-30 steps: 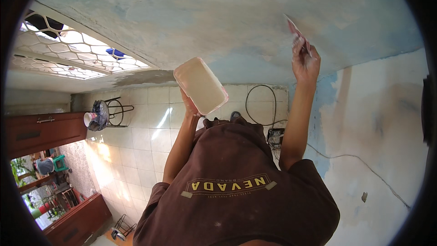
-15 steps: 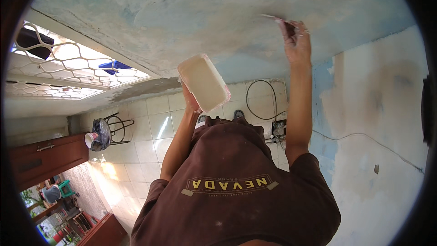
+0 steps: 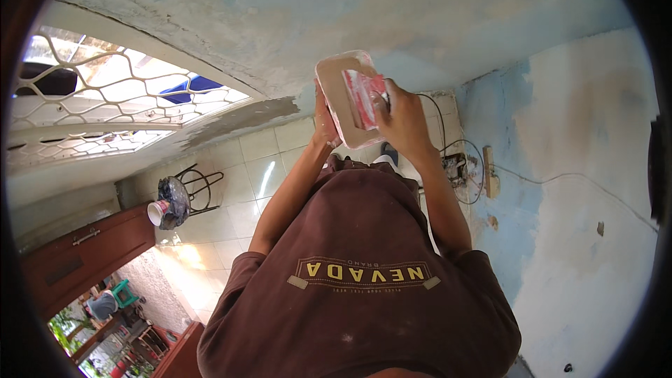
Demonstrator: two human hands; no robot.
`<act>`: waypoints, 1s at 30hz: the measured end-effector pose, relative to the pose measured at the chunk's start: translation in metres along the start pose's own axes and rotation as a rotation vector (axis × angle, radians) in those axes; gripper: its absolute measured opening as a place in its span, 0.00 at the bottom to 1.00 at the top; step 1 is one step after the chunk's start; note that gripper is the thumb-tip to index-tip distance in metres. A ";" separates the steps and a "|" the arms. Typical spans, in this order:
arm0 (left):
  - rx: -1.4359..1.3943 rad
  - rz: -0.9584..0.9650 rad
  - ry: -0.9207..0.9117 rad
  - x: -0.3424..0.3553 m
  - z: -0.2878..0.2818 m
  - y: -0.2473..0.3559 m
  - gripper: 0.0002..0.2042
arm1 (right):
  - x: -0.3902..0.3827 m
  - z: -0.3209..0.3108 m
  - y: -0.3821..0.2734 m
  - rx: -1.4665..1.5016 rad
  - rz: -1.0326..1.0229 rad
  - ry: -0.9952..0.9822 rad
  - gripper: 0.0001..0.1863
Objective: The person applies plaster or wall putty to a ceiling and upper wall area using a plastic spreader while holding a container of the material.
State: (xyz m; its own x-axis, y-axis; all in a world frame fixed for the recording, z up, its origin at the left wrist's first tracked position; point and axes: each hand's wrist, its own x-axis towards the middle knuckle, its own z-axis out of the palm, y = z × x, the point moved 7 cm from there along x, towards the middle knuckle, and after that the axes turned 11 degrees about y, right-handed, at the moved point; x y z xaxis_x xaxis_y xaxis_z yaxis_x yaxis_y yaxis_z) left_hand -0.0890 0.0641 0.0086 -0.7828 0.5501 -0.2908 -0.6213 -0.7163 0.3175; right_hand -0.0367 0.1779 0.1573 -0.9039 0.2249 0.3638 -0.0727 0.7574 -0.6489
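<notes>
My left hand (image 3: 324, 122) grips the side of a rectangular, pale tub (image 3: 337, 80) of beige filler with a smeared white rim. My right hand (image 3: 399, 115) holds a flat pink scraper (image 3: 362, 98) streaked with white, its blade over or in the tub's contents; I cannot tell exactly where it touches. Both hands are raised close together in front of the patchy pale blue and beige wall (image 3: 455, 7), above my dark brown shirt.
A grilled window (image 3: 105, 98) is at the left. Below it, a stool (image 3: 201, 185) bears a dark bag and a white cup. A reddish door (image 3: 52, 266) stands at lower left. A looped cable and a box-like item (image 3: 455, 166) lie on the tiled floor (image 3: 245, 157) beside the right wall.
My right hand has moved from the wall down and left to the tub with the scraper. My left hand has shifted the tub right and up, toward it.
</notes>
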 end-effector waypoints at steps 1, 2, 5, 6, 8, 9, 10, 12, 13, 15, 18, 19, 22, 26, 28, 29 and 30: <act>-0.010 -0.009 -0.010 -0.002 0.001 0.001 0.34 | -0.003 0.010 -0.002 0.003 0.042 -0.002 0.14; -0.019 -0.019 -0.019 -0.005 0.002 0.001 0.33 | -0.007 0.022 -0.002 0.009 0.094 -0.049 0.15; 0.044 -0.066 0.015 -0.012 -0.003 -0.001 0.37 | -0.016 0.047 0.002 0.010 0.120 -0.099 0.19; 0.070 -0.074 0.011 -0.015 -0.005 -0.001 0.38 | -0.021 0.047 0.004 0.017 0.132 -0.085 0.18; 0.074 -0.086 0.017 -0.018 -0.014 0.000 0.36 | -0.021 0.039 -0.001 0.031 0.142 -0.061 0.17; 0.075 -0.090 0.021 -0.019 -0.018 -0.001 0.36 | -0.022 0.031 -0.004 0.044 0.122 -0.012 0.15; 0.057 -0.095 0.040 -0.018 -0.019 -0.002 0.36 | -0.025 0.018 -0.007 0.053 0.103 0.045 0.14; 0.015 -0.092 0.084 -0.015 -0.022 -0.003 0.36 | -0.030 -0.005 -0.017 0.069 0.082 0.161 0.12; 0.023 -0.086 0.075 -0.014 -0.020 -0.001 0.36 | -0.034 -0.017 -0.024 0.075 0.081 0.225 0.11; 0.022 -0.085 0.067 -0.013 -0.014 -0.001 0.36 | -0.045 -0.029 -0.028 0.120 -0.006 0.462 0.09; 0.036 -0.126 -0.003 -0.007 -0.013 -0.006 0.38 | -0.051 -0.005 -0.015 0.029 -0.072 0.322 0.09; 0.042 -0.145 -0.037 -0.005 -0.009 -0.007 0.40 | -0.051 -0.005 -0.009 0.030 -0.019 0.320 0.09; 0.071 -0.139 -0.003 0.002 -0.004 -0.008 0.41 | -0.054 -0.011 0.009 0.038 0.146 0.314 0.10; 0.017 -0.173 0.053 0.010 -0.006 -0.020 0.41 | -0.068 -0.013 0.055 0.580 0.609 0.493 0.09; 0.019 -0.188 0.080 0.016 -0.012 -0.025 0.41 | -0.078 -0.002 0.076 1.015 0.876 0.550 0.10; 0.007 -0.186 0.036 0.022 -0.020 -0.027 0.40 | -0.077 0.001 0.075 1.246 0.988 0.544 0.10; -0.004 -0.184 -0.009 0.029 -0.031 -0.028 0.40 | -0.075 0.005 0.074 1.479 1.097 0.528 0.10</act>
State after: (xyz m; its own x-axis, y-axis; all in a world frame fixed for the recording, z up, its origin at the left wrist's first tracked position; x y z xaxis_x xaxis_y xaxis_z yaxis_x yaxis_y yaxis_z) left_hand -0.0927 0.0868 -0.0372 -0.6564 0.6757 -0.3355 -0.7538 -0.6052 0.2558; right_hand 0.0240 0.2143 0.0784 -0.6151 0.5236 -0.5895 -0.1484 -0.8112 -0.5656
